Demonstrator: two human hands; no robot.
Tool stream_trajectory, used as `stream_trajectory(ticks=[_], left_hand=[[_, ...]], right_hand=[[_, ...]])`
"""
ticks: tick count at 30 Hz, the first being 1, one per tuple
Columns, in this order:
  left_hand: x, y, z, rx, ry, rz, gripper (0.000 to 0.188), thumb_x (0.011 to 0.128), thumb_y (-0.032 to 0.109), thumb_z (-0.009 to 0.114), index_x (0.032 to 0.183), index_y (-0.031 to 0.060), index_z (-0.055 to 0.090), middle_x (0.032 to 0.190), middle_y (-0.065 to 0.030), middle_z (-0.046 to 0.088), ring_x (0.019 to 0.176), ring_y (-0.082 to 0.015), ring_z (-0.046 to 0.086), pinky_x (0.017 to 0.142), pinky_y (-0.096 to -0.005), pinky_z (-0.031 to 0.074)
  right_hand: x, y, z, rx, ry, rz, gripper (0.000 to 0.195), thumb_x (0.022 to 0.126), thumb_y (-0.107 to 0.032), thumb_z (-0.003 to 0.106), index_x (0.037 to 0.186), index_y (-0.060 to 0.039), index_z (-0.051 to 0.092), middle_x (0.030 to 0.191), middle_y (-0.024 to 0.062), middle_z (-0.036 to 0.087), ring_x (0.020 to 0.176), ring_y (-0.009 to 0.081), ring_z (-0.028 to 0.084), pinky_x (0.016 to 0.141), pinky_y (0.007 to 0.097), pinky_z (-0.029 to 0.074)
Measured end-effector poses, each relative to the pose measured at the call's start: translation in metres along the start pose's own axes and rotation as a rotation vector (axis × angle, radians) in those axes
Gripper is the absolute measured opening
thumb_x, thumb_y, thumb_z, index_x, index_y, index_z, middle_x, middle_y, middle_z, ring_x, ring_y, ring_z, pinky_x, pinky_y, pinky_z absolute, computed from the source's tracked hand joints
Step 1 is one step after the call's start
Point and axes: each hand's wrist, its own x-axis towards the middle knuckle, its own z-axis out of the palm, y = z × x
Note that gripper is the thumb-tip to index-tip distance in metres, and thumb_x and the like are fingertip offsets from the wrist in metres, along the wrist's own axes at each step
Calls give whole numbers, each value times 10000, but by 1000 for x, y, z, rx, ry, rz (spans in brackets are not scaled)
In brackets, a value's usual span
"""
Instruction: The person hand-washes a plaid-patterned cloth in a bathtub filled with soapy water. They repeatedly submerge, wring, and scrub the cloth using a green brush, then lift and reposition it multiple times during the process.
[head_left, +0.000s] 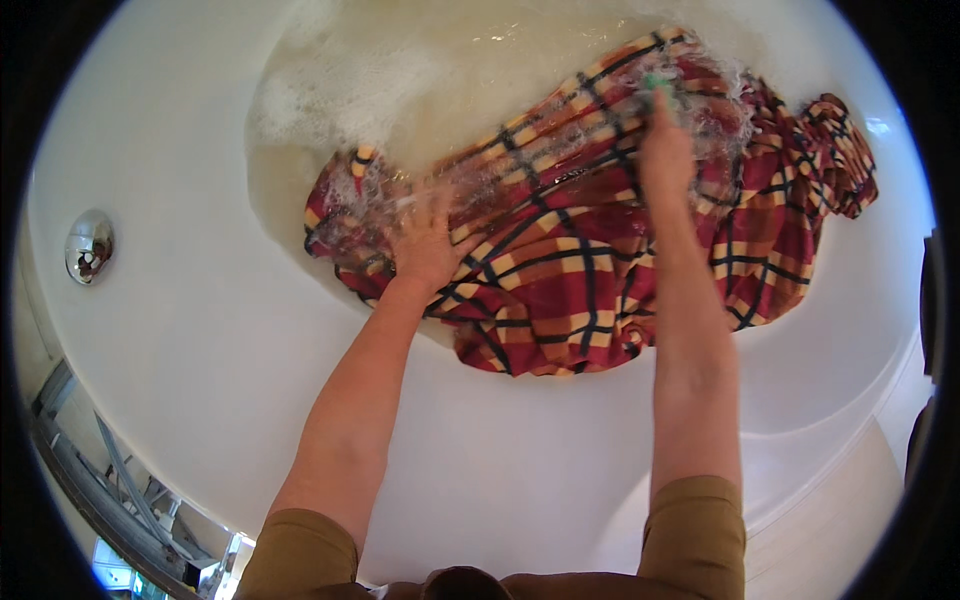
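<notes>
A wet plaid cloth (577, 262) in red, brown, cream and black lies partly in shallow, cloudy, foamy water (435, 90) in a white bathtub. My left hand (427, 240) presses flat on the cloth's left part, fingers spread. Near the cloth's upper edge, my right hand (667, 154) is blurred, closed around a green object (656, 82), possibly a brush; its lower part is hidden by the hand and splashing water. The cloth's right end is bunched against the tub's side.
The bathtub wall (180, 300) curves around the water. A round chrome overflow fitting (89, 247) is on the wall at the left. Beyond the tub's rim at the lower left are metal frame parts. Dark objects stand at the far right edge.
</notes>
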Motion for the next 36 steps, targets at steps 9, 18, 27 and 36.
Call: stream_trajectory(ticks=[9,18,27,36], left_hand=[[11,-33,40,-93,291,144,966,856,635,607,1589,203,150,1655,-114,-66,1510,-391,-56,1128,-706,123],[-9,-3,-18,-15,352,161,739,846,560,669,1422,157,442,1472,-159,362,1365,-394,291,1122,-582,186],[87,-98,-48,-73,1028,-23,306,936,215,576,1219,101,556,1232,-173,517,1170,-383,470,1049,-511,334],[105,-126,-61,-241,976,-42,206,946,202,534,970,38,657,1063,-182,577,1000,-394,524,871,-479,438]], right_hand=[[-87,-42,21,56,-238,-675,586,831,-84,593,1367,-311,537,1021,162,651,706,299,681,555,445,545],[-57,8,26,14,169,191,680,936,-92,539,1513,-390,337,882,154,522,667,381,583,542,491,482],[-116,-40,36,69,142,45,780,848,-27,583,1516,-356,349,938,150,438,700,370,553,573,460,494],[-113,-39,33,63,121,56,773,851,-213,694,1518,-358,331,942,153,440,721,367,566,573,452,490]])
